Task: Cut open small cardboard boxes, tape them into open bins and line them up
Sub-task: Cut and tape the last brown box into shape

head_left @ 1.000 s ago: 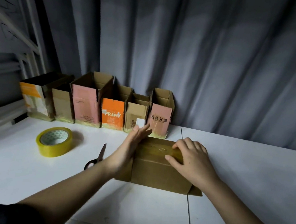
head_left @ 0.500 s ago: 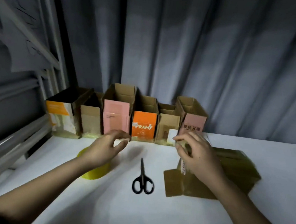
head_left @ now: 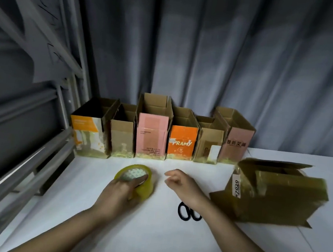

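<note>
Landmark: the tape roll (head_left: pixel 135 181), lying flat on the white worktop (head_left: pixel 109 232).

Left hand (head_left: pixel 120 193): rests on the near side of the roll, one finger reaching over the core, the others curled round the yellow rim. It grips the roll.

Right hand (head_left: pixel 184 186): just right of the roll, apart from it, above the worktop. Fingers loosely curled, holding nothing.

Scissors (head_left: pixel 188 213): right of the roll and nearer the camera. Only the black handles show; the right wrist covers the blades.

Box (head_left: pixel 267 196): well right of the roll, beyond the right hand, lying on the worktop with flaps spread. Its faces carry glossy tape, and a white label sits on its left corner. Neither hand touches it.

Bins (head_left: pixel 160 133): six open-topped bins stand upright behind the roll in a row, side by side, against the grey curtain (head_left: pixel 210 48). Tape shows along their bottom edges.

Metal frame (head_left: pixel 29 111): left of the roll, along the worktop edge
</note>
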